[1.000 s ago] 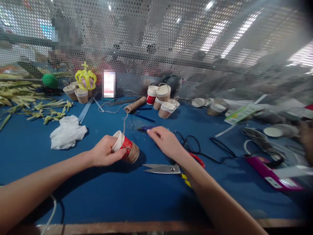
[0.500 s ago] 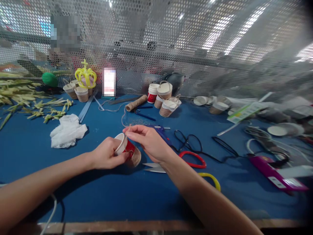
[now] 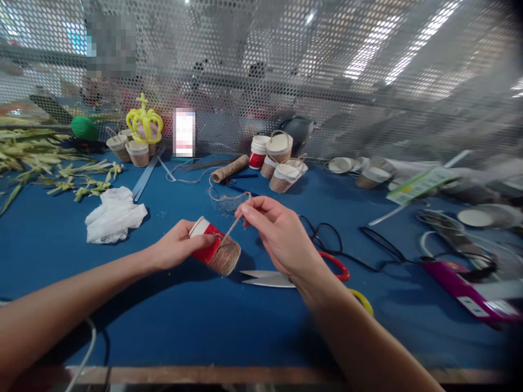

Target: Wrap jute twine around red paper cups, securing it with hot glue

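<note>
A red and white paper cup [image 3: 207, 246], its lower part wound with brown twine, lies tilted in my left hand [image 3: 176, 245], the thumb pressed on its side. Between the thumb and fingers of my right hand [image 3: 273, 228] is a strand of twine [image 3: 232, 227], stretched from the cup. Behind the hands the twine runs loosely toward a twine roll [image 3: 230, 169]. Scissors [image 3: 267, 279] with red and yellow handles lie partly under my right wrist.
A crumpled white cloth [image 3: 114, 215] lies left. Twine-wrapped cups [image 3: 286, 175] stand at the back, near a phone [image 3: 184, 132] and yellow crown [image 3: 144, 121]. Black cords [image 3: 378, 245] and a purple power strip [image 3: 461, 288] lie right. A perforated screen [image 3: 237, 65] rises behind the table.
My right hand has moved right and slightly up, away from the cup's rim, pulling the strand straight. The cup has turned in my left hand, showing more of its wound side.
</note>
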`<state>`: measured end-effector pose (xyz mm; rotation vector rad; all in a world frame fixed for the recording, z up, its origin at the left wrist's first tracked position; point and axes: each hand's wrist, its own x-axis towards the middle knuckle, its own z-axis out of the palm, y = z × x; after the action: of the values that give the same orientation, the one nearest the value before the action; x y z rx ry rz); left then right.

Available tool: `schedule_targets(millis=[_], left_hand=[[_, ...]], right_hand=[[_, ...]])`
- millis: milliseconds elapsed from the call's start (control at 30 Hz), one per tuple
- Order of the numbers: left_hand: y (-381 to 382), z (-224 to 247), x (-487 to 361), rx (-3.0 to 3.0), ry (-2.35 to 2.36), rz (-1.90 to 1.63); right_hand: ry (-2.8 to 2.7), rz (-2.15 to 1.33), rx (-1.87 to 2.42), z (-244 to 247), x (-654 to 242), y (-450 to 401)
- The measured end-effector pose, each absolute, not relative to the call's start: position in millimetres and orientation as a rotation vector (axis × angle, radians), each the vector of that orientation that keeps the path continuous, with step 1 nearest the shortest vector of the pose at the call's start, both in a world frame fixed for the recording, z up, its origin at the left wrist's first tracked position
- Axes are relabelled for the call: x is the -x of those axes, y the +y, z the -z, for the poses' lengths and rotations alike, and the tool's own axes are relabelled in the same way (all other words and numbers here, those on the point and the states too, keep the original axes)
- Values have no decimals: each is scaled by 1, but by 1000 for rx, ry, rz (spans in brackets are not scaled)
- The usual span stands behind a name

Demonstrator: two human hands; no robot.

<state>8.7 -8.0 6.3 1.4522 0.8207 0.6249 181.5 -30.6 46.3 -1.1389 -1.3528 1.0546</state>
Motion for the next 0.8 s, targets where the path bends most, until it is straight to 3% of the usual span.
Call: schedule_targets(millis=[800], left_hand=[[-11,-7,-12,-1373,863,-594]], right_hand=[[-1403,-927,1193,-36,-187,-29]])
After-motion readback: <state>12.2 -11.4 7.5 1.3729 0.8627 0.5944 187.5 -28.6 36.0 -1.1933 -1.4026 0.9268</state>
